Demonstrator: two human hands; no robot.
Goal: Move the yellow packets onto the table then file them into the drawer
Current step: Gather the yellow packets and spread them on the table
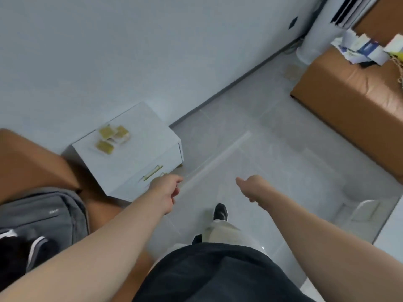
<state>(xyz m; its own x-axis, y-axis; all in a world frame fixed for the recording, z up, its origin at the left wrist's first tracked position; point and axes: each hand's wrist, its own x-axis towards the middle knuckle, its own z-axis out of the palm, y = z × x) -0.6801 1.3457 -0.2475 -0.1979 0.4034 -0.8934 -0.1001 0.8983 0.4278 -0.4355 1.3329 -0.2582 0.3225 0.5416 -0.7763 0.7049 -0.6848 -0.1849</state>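
Grey floor below: left hand [166,190] and right hand [250,186], each grip loosely curled, holding nothing.

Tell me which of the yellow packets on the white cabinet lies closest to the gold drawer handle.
The lone yellow packet at the front of the white cabinet top, lying apart from the overlapping cluster behind it, is closest to the gold drawer handle.
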